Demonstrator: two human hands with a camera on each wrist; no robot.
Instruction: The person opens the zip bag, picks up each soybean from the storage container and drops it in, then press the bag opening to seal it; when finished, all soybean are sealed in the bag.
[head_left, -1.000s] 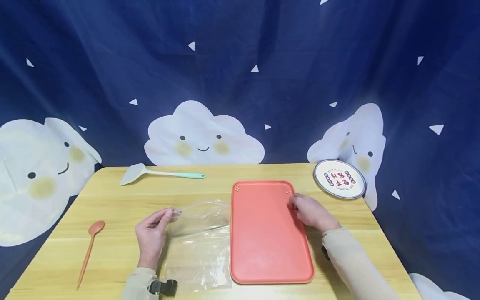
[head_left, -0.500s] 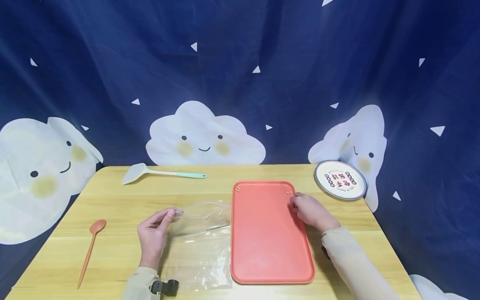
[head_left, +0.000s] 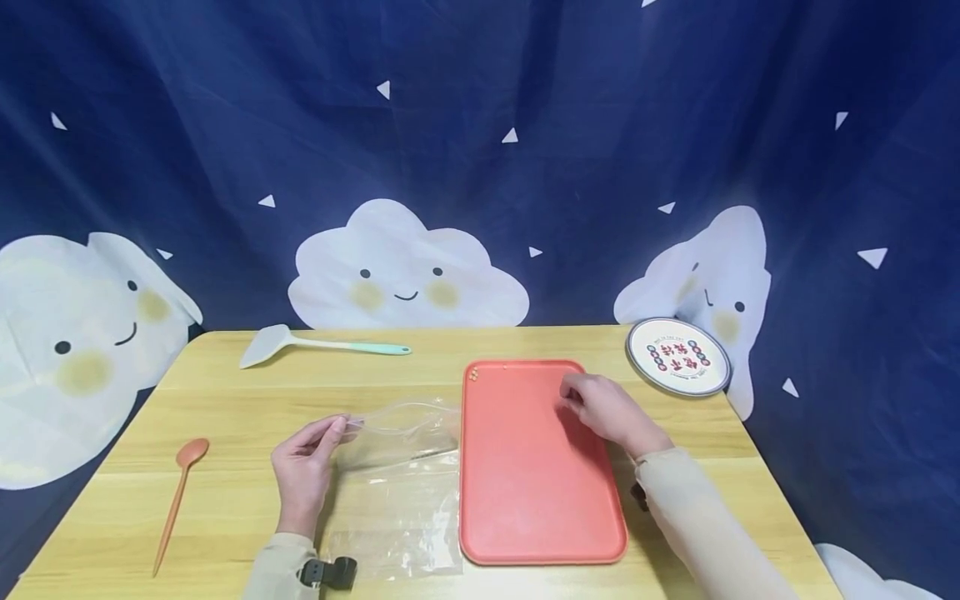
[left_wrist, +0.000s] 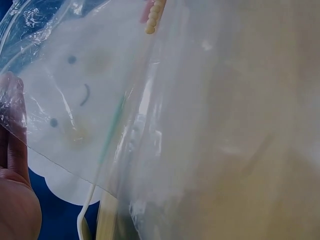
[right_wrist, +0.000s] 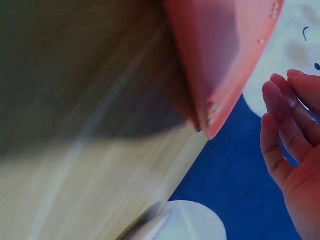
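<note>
My left hand (head_left: 303, 467) pinches the zip edge of a clear plastic zip bag (head_left: 405, 517) lying flat left of the red tray (head_left: 540, 500). The bag's mouth gapes slightly, and its film fills most of the left wrist view. My right hand (head_left: 611, 412) is over the tray's far right part, fingers bent and fingertips close together. I cannot tell whether something small sits between them. Small round cream-coloured balls (head_left: 474, 375) lie in the tray's far left corner. More such balls (right_wrist: 214, 107) show in another tray corner in the right wrist view; my hand hides them in the head view.
A white spatula with a mint handle (head_left: 322, 343) lies along the back of the wooden table. An orange spoon (head_left: 180, 492) is at the left. At the back right, a white plate with red lettering (head_left: 678, 357) rests near the table's corner.
My right hand has come off the tray's right rim and shifted left over the tray, now covering the balls in the far right corner. The left hand and bag keep their place.
</note>
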